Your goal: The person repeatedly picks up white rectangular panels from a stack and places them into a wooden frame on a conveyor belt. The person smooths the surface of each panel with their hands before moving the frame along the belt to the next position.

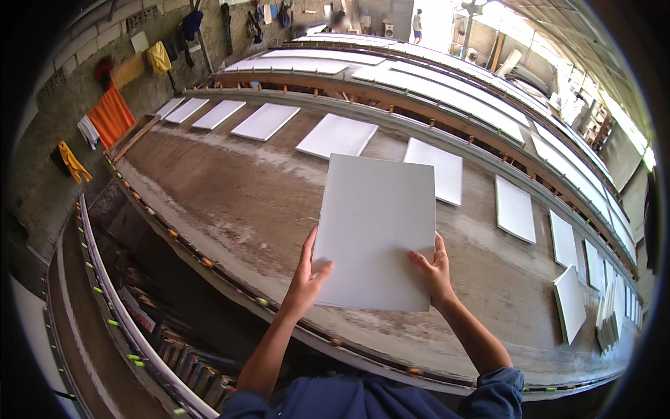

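A white rectangular panel (pixel 377 230), like a blank stretched canvas or a thick stack of sheets, is held up in front of me over a long table. My left hand (pixel 307 276) grips its lower left edge, thumb on the face and fingers behind. On the lower right edge, my right hand (pixel 434 272) holds it the same way. The fingers behind the panel are partly hidden. Just beyond it lie similar white panels, one (pixel 338 135) behind its top left corner and another (pixel 436 170) partly covered by its right side.
The long brown table (pixel 209 181) carries a row of white panels along its far side. At the right, several panels stand stacked (pixel 611 314). More tables with white sheets (pixel 447 91) stretch behind. Framed items (pixel 188 363) sit below, left. A person (pixel 417 26) stands far off.
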Demonstrator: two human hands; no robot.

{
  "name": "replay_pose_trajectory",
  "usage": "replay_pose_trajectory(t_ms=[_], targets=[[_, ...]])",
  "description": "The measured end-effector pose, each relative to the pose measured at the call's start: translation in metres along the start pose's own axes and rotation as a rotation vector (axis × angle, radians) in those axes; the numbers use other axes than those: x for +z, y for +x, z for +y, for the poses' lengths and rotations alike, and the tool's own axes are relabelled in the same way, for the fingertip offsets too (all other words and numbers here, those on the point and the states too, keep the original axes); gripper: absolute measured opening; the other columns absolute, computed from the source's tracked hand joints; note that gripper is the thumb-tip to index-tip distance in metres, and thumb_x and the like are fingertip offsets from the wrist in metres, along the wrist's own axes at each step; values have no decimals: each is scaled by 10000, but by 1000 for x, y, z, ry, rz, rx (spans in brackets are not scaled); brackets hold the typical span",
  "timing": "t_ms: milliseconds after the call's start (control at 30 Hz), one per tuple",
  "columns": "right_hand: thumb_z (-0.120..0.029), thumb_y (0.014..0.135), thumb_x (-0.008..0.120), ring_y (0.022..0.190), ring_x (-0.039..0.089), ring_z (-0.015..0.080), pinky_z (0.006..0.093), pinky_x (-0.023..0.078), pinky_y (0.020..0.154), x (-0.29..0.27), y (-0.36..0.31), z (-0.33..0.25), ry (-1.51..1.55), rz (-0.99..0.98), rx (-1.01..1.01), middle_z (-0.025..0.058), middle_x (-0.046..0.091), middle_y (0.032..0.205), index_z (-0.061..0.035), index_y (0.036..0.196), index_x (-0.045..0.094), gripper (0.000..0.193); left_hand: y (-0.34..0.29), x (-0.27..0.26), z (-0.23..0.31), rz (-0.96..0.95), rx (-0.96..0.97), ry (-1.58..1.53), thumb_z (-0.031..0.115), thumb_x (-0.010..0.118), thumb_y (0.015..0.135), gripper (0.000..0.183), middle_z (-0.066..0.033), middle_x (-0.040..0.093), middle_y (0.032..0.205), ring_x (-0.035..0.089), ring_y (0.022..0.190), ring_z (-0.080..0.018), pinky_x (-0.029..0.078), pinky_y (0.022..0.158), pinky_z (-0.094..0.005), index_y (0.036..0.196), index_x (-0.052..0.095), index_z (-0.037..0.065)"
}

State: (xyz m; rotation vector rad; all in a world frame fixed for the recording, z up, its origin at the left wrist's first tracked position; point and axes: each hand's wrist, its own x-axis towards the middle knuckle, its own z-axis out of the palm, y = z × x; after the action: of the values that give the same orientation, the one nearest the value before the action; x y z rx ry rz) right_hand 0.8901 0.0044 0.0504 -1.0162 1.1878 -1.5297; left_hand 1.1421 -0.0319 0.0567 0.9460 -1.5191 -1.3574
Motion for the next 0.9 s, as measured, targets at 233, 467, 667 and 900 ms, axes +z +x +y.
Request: replay_pose_trajectory(t_ms=[233,467,667,900], targets=[[-65,849,629,1015,566,175,315,517,828,117,30,25,32,-9,5,123,521,1169,-44,1336,286,596,22,-117,-18,28,-34,-61,36,530,901,691,-119,216,1493,265,1349,-223,326,1058,-371,1468,144,122],[-56,851,619,1036,557,182,307,507,848,160,63,49,14,-28,-24,141,517,1166,-26,1326,290,579,47,-172,-41,-11,-59,-91,64,587,883,734,-121,229,1488,278,1342,-225,298,1079,-381,1466,144,106],[-46,848,616,1046,553,184,317,491,874,193,89,65,42,-67,-36,145,517,1169,-17,1325,293,576,52,-200,-38,142,169,296,131,574,902,708,-167,243,1485,289,1349,-272,294,1081,-402,1467,148,113],[-45,858,602,1004,571,185,320,501,849,258,126,74,25,-109,-52,138,539,1142,-26,1330,291,566,77,-264,-38,204,107,398,156,552,916,685,-196,316,1451,395,1289,-316,380,1010,-398,1465,146,106]])
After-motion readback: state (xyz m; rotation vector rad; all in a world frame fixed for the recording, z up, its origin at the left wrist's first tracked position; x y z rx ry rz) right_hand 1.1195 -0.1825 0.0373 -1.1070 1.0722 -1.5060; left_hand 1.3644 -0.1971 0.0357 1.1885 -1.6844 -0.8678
